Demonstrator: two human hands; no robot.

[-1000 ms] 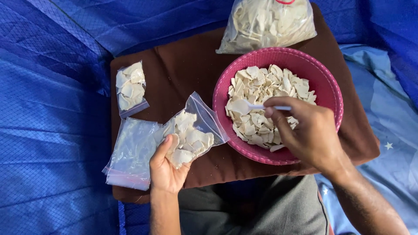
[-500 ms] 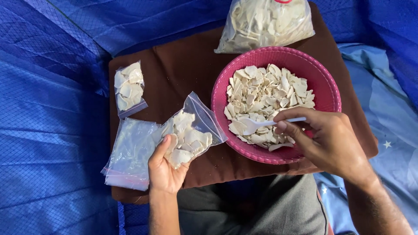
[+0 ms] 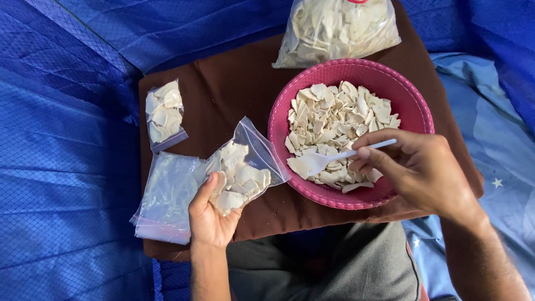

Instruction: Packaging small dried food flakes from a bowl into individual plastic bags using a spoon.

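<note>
My left hand (image 3: 210, 214) holds a small clear zip bag (image 3: 241, 170) partly filled with pale chips, its open mouth turned toward the pink bowl (image 3: 415, 106). The bowl holds a heap of the same pale chips (image 3: 334, 122). Over the bowl's near side, my right hand (image 3: 423, 170) grips a white plastic spoon (image 3: 334, 157) whose scoop rests on the chips at the bowl's left part.
A brown cushion (image 3: 234, 83) carries everything. A filled small bag (image 3: 163, 114) lies at its left, a stack of empty clear bags (image 3: 164, 198) under my left hand, a large bag of chips (image 3: 337, 28) behind the bowl. Blue tarp (image 3: 61, 167) surrounds.
My right hand has drawn back toward the bowl's near right side, and the spoon now points left with its scoop low in the chips. The left hand and bag stayed put.
</note>
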